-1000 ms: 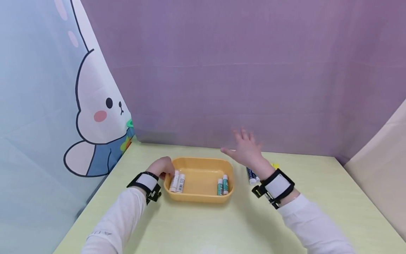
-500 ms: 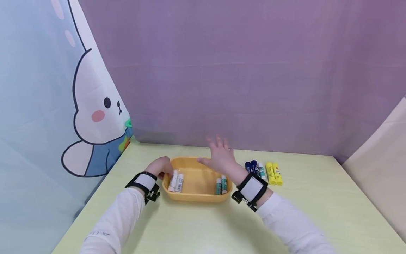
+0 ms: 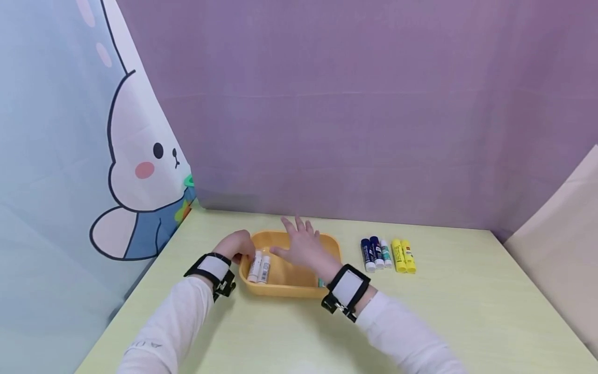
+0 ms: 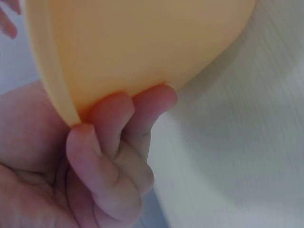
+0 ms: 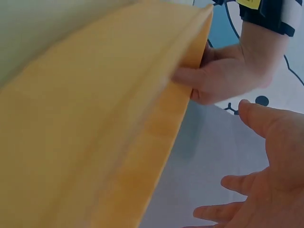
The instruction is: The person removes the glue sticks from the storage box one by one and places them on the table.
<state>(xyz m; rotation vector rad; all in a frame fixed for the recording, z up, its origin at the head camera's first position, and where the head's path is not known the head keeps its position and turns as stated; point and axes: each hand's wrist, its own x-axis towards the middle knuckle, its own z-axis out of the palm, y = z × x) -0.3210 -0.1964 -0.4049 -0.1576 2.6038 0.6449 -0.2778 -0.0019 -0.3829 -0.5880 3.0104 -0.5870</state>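
Left hand (image 3: 236, 245) grips the yellow tray (image 3: 280, 283); right hand (image 3: 302, 248) hovers above, fingers spread.

Soft, even light is falling from above, leaving only faint shadows on the table (image 3: 289, 332) under the sleeves at six o'clock. The right hand (image 3: 301, 248) is smearing slightly with motion blur, and the straight edges are bowing toward nine and three o'clock. Both wrist views are showing the orange tray (image 4: 142, 42) too close, soft and out of focus, without glare.
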